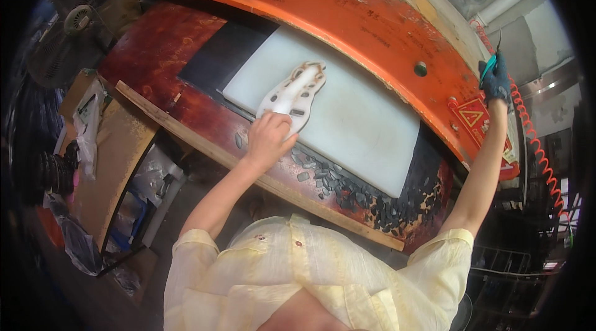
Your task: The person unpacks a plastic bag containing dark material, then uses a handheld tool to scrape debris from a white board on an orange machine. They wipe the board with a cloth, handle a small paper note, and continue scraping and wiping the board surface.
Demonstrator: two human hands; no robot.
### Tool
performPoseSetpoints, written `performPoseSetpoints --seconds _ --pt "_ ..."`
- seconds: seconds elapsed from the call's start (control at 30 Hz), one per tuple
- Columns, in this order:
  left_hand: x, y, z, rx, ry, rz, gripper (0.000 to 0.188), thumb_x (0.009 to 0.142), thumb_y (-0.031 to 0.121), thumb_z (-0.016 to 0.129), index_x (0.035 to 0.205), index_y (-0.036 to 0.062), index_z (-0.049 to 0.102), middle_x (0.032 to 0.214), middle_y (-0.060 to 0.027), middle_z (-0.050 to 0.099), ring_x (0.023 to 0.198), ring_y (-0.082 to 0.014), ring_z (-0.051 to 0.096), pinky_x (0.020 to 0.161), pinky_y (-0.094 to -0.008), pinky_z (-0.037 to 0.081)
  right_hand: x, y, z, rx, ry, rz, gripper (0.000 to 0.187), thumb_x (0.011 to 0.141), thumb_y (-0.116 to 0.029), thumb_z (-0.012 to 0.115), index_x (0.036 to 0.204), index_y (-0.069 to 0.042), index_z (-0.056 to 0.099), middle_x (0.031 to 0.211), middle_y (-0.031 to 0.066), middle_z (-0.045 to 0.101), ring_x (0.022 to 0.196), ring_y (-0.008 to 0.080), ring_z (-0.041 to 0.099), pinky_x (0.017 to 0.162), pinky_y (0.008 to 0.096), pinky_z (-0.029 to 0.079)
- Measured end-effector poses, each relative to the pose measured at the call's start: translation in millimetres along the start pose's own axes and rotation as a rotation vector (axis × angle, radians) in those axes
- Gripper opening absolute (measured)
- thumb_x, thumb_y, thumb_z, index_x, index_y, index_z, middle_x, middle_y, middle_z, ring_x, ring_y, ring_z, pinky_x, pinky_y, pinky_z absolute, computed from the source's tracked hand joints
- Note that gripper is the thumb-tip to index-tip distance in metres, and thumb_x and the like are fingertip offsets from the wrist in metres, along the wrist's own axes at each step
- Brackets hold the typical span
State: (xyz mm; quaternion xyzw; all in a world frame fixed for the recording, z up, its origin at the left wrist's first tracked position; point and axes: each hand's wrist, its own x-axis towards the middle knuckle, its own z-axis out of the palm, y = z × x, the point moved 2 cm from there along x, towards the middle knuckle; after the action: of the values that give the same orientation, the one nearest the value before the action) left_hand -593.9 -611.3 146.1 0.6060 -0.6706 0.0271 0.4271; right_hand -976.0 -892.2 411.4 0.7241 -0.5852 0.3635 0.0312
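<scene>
On a white cutting board (363, 123) lies a white, shoe-sole-shaped piece (287, 96) with several cut-outs and brownish marks near its far end. My bare left hand (270, 137) grips the near end of this piece, its fingers bent over the edge. Off to the right, my right hand (496, 83), in a dark glove, is raised beside the end of the orange machine beam. It is closed around a teal-handled tool (489, 69) with a thin, pointed metal tip; the exact kind is unclear.
An orange machine beam (372, 39) spans the far side of the board. Small dark offcuts (338, 182) lie along the board's near edge, on the reddish table (155, 45). A red coiled hose (539, 151) hangs at right. A fan (77, 21) stands at far left.
</scene>
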Motion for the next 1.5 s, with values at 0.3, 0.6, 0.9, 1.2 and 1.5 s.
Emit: performPoseSetpoints --seconds 0.3,0.6,0.9,1.2,1.5 --pt "20.7 -25.7 21.4 0.023 -0.002 -0.006 0.022 0.071 0.023 0.073 0.076 0.0057 0.06 0.096 -0.0033 0.058 0.095 -0.0255 0.054 0.079 -0.0385 0.047 104.8 61.9 69.7 -0.126 -0.33 0.045 0.063 0.086 -0.04 0.055 0.139 -0.01 0.04 0.102 0.0114 0.054 0.092 0.022 0.051 0.075 0.0354 0.042" --pt "19.9 -80.9 0.2 0.068 -0.086 0.097 0.024 0.068 0.025 0.074 0.076 0.0071 0.06 0.096 -0.0042 0.055 0.09 -0.025 0.052 0.075 -0.0372 0.047 41.7 35.9 59.6 -0.554 0.156 -0.198 0.052 0.093 -0.042 0.05 0.133 -0.01 0.052 0.13 0.0161 0.056 0.12 0.0317 0.053 0.102 0.039 0.04" --pt "45.8 -95.4 -59.0 -0.482 -0.068 -0.56 0.022 0.084 0.027 0.067 0.085 0.0051 0.065 0.093 -0.0078 0.061 0.088 -0.0213 0.058 0.077 -0.0328 0.046 -229.0 -85.2 161.8 1.132 -0.48 0.214 0.013 0.089 -0.011 0.06 0.092 0.001 0.063 0.076 0.0079 0.061 0.066 0.0157 0.056 0.058 0.0276 0.045" --pt "-28.9 -177.6 -247.6 -1.12 0.215 -1.063 0.026 0.09 0.024 0.065 0.094 -0.0022 0.066 0.086 -0.0059 0.067 0.076 -0.0096 0.062 0.064 -0.0248 0.049 -333.3 -199.2 212.6 0.732 -0.565 -0.059 0.016 0.09 -0.008 0.051 0.088 0.003 0.062 0.079 0.0075 0.06 0.064 0.0142 0.057 0.054 0.0257 0.045" --pt "-155.4 -272.2 -370.2 -0.25 0.415 -0.948 0.032 0.08 0.033 0.068 0.075 0.002 0.065 0.083 -0.0091 0.064 0.077 -0.0216 0.06 0.068 -0.036 0.046 -429.7 -326.1 291.8 0.689 -0.922 0.056 0.024 0.081 -0.007 0.066 0.105 -0.004 0.068 0.097 0.0106 0.068 0.087 0.0215 0.064 0.079 0.0308 0.05"
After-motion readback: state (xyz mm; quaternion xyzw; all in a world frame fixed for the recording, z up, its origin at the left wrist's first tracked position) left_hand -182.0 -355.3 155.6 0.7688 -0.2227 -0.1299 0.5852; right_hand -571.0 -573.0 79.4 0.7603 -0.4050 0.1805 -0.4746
